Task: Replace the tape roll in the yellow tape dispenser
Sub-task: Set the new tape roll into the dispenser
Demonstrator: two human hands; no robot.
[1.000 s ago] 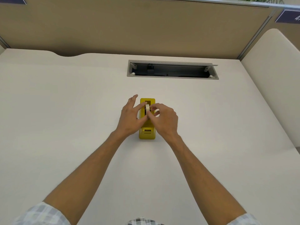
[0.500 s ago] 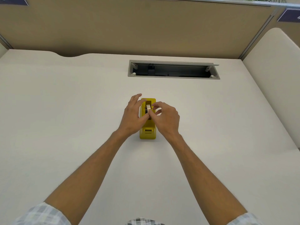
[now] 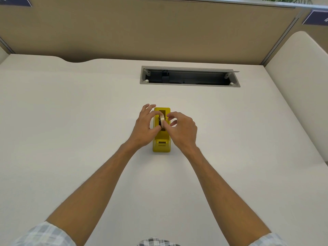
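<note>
The yellow tape dispenser (image 3: 161, 143) stands in the middle of the white desk, its cutter end toward me. A pale tape roll (image 3: 161, 119) sits upright in the dispenser's slot, on edge. My left hand (image 3: 144, 126) pinches the roll from the left with thumb and fingers. My right hand (image 3: 182, 130) pinches it from the right, thumb at the roll's near rim. Both hands hide the dispenser's middle sides.
A grey cable tray opening (image 3: 190, 77) is cut into the desk (image 3: 71, 130) behind the dispenser. A beige partition wall (image 3: 142, 27) bounds the far edge. A second white desk section (image 3: 300, 82) adjoins on the right.
The roll has sunk a little deeper into the dispenser slot. Both hands shifted slightly around it and keep their hold.
</note>
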